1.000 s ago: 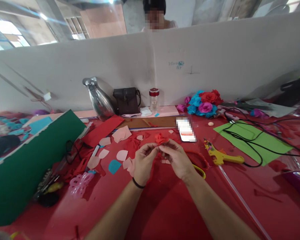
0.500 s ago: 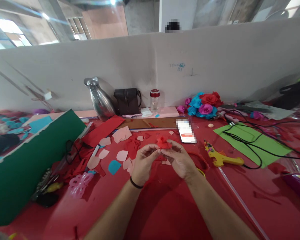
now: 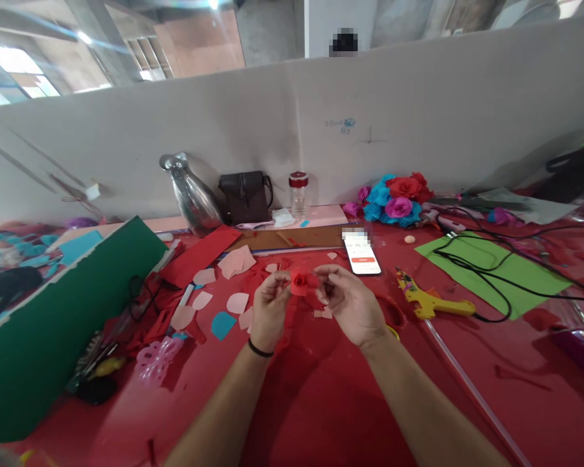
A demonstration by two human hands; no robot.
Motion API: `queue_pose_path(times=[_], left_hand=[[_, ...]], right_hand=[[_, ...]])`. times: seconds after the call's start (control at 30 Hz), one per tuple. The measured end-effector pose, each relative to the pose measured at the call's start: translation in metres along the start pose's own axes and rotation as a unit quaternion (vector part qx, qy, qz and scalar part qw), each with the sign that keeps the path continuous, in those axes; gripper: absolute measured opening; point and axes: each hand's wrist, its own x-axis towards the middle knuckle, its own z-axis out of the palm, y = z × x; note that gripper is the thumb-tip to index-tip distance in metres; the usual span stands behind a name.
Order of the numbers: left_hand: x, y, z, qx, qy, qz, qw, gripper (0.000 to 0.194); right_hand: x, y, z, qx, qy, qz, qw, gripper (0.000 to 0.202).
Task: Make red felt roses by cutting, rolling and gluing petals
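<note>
A small red paper flower [image 3: 300, 281] with a rolled centre is held up above the table, its centre turned towards me. My left hand [image 3: 271, 311] is closed on the flower's left side between thumb and fingers. From the right, my right hand [image 3: 353, 305] pinches the edge of a petal with its thumb and fingertips. Loose pale pink petals [image 3: 237, 303] and a blue petal [image 3: 223, 325] lie on the red table left of my hands. Just right of my right hand is a pair of red-handled scissors [image 3: 394, 312], partly hidden by the wrist.
A yellow glue gun [image 3: 433, 305] lies to the right, its cord crossing a green sheet [image 3: 486, 275]. Behind are a phone [image 3: 363, 253], a bunch of paper flowers [image 3: 399, 201], a glass bottle [image 3: 298, 194], a black bag [image 3: 246, 198] and a steel jug [image 3: 192, 198]. A green board [image 3: 78, 324] stands left.
The flower has tilted so its centre now faces me and has shifted slightly left. My right hand's fingers have opened out a little and moved to the petal's right edge.
</note>
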Motion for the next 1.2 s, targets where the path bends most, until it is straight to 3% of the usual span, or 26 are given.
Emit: queue_pose_path(times=[0.13,0.27,0.57,0.93,1.07,1.2], left_hand=[[-0.001,0.000,0.001,0.006,0.011,0.006,1.000,0.013],[0.000,-0.006,0.001,0.010,0.030,0.017,0.999,0.014],[0.000,-0.007,0.004,0.001,0.030,-0.001,1.000,0.013],[-0.003,-0.003,0.008,0.008,0.040,-0.011,0.999,0.016],[-0.002,-0.006,0.005,0.018,0.041,-0.001,0.999,0.015],[-0.001,-0.014,-0.001,0.056,0.064,0.037,0.996,0.014]], right_hand=[[0.006,0.005,-0.005,0.025,0.042,-0.014,0.999,0.013],[0.008,0.013,-0.005,-0.015,0.080,0.001,0.997,0.015],[0.003,0.015,0.002,-0.059,0.044,0.027,0.997,0.022],[0.005,0.012,0.005,0.025,0.059,0.058,0.996,0.027],[0.003,0.010,0.007,0.016,0.044,0.090,0.995,0.033],[0.000,0.011,0.009,-0.012,0.027,0.078,0.996,0.036]])
